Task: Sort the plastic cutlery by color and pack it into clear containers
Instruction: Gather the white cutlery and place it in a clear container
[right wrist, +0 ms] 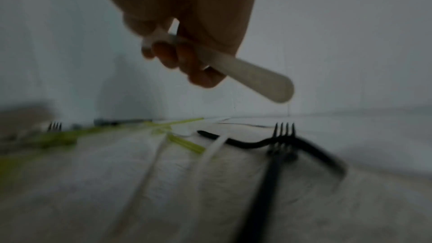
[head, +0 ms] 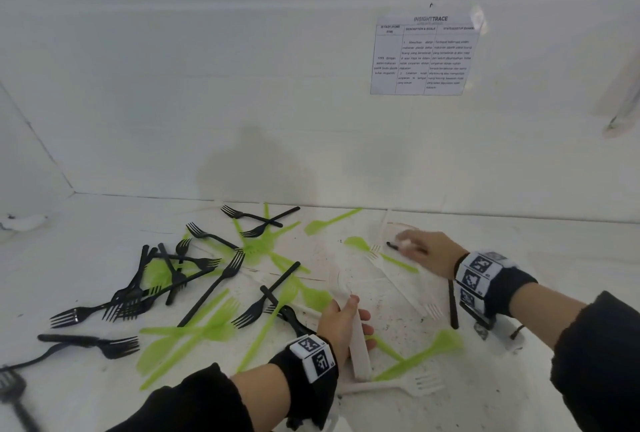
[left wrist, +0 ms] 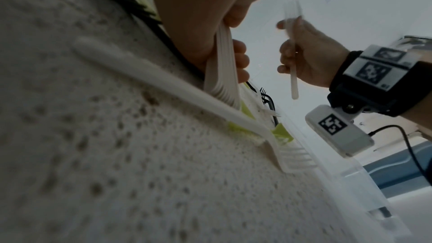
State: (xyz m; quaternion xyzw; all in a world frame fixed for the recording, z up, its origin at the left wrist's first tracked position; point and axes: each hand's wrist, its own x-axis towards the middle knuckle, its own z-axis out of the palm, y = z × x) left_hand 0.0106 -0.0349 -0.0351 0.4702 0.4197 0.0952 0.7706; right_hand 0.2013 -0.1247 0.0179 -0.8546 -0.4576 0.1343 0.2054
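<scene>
My left hand [head: 358,313] grips a bundle of white cutlery [head: 359,348] held handle-down just above the table; the left wrist view shows the stacked white handles [left wrist: 222,73] between thumb and fingers. Farther right, my right hand [head: 410,242] holds a single white utensil [left wrist: 294,80], raised off the table, and its rounded handle [right wrist: 252,77] sticks out below the curled fingers. Black forks [head: 131,296] lie in a heap at the left. Green forks and spoons [head: 207,327] are scattered across the middle. A white fork [head: 391,386] lies in front of my left hand.
A clear plastic container edge [left wrist: 350,178] shows at the lower right of the left wrist view. A black fork [right wrist: 280,136] and white utensils [right wrist: 210,152] lie under my right hand. White walls close the table at the back and left, with a printed sheet [head: 424,55] taped up.
</scene>
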